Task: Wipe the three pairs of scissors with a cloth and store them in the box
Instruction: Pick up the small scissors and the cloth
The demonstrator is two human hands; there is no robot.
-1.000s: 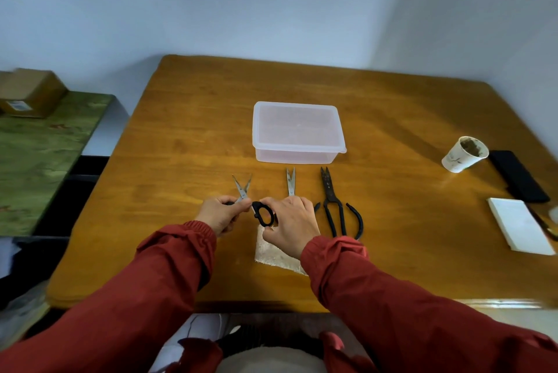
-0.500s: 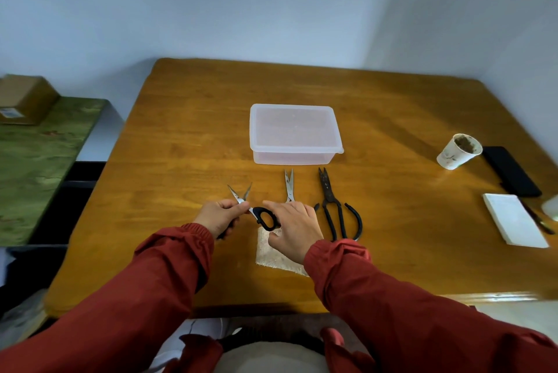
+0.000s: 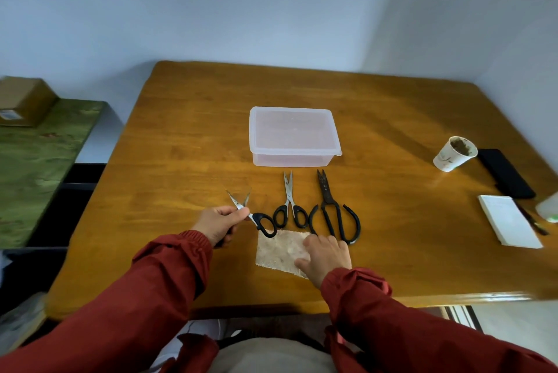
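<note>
Left hand (image 3: pixel 222 223): fingers curled round small scissors (image 3: pixel 256 218), gripped at the pivot. Blades spread in a V, pointing up and away past the knuckles. One black handle loop sticking out to the right of the hand, over the near-left corner of the cloth (image 3: pixel 277 252); contact there not clear.

Right hand (image 3: pixel 327 255): palm down on the right part of the cloth, fingers loosely bent and resting on the fabric, nothing gripped. Cloth flat on the table (image 3: pixel 181 146), mostly to the left of this hand.

Middle scissors (image 3: pixel 289 199) flat on the table just beyond the cloth, between the two hands, blades nearly closed, tips pointing away. Black shears (image 3: pixel 327 197) right beside them, directly ahead of the right hand's fingertips, handles close to the fingers.

Box (image 3: pixel 292 134): translucent, lid on, farther out past both scissor tips, well apart from both hands.

Far right of the right hand: paper cup (image 3: pixel 454 153), dark flat case (image 3: pixel 504 173), white pad (image 3: pixel 508 220). Far left of the left hand, off the table: cardboard carton (image 3: pixel 24 101).
</note>
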